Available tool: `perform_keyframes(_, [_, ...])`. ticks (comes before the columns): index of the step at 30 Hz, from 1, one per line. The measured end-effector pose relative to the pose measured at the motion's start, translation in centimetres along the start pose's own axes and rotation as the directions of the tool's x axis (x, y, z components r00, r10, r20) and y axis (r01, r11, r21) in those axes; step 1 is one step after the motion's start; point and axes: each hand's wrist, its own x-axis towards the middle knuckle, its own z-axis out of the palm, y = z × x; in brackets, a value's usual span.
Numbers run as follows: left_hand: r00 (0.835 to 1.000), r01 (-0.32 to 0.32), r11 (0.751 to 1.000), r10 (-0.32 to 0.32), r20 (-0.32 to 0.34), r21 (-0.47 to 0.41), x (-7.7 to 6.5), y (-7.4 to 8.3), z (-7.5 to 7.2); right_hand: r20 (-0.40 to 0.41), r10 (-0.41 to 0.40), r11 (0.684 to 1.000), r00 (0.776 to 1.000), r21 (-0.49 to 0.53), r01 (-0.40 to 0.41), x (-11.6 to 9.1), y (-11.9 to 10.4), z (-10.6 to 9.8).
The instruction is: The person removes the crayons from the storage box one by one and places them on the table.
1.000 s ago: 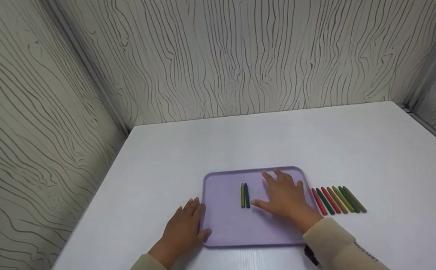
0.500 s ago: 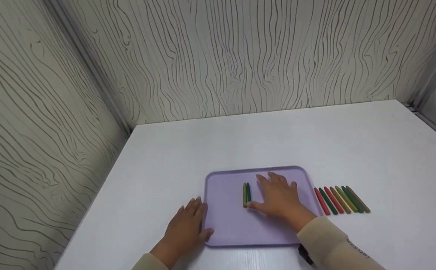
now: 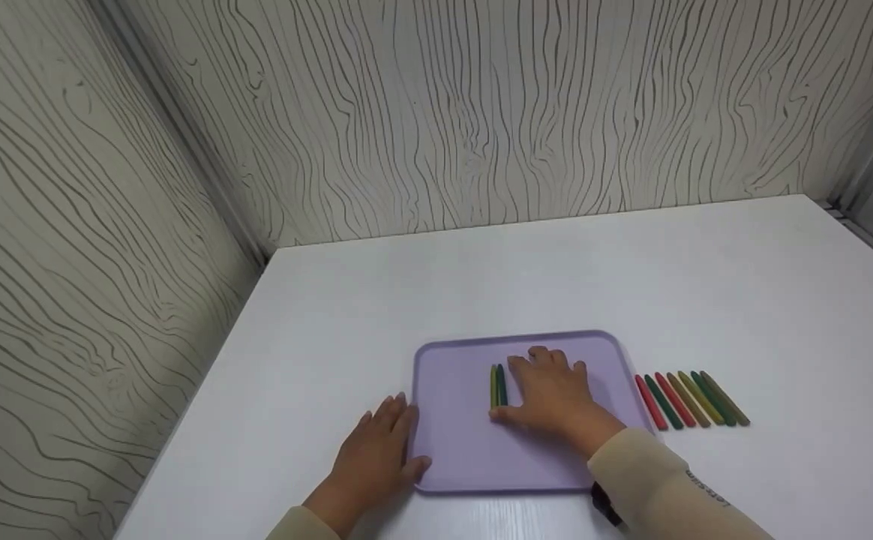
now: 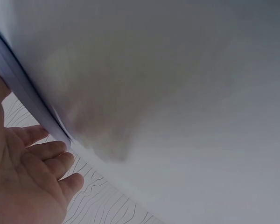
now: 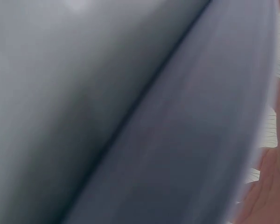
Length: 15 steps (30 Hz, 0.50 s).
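Note:
A purple tray lies on the white table. Two crayons lie side by side on it: a yellow-green crayon and a dark green crayon. My right hand is over the tray just right of them, fingers spread. Its thumb covers their near ends, and the index fingertip is beside the dark green crayon's far end. At the tray's left edge rests my left hand, fingers extended along the rim and thumb at the near corner. In the right wrist view the tray's side hides most of the right hand.
Right of the tray, several crayons in red, green, brown and yellow lie in a slanted row on the table. Patterned panels stand behind and to the left of the table.
My right hand has shifted left toward the two crayons, and its thumb now covers their near ends. The crayons have drawn closer together. The left hand stays at the tray's edge.

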Motion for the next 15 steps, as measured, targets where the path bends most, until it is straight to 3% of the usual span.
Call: perform_keyframes(15, [1.0,-0.015,1.0,0.015,-0.019,-0.013,-0.04,-0.21,0.19,-0.001,-0.019,0.991,1.0,0.135,0.019,0.31,0.37,0.37])
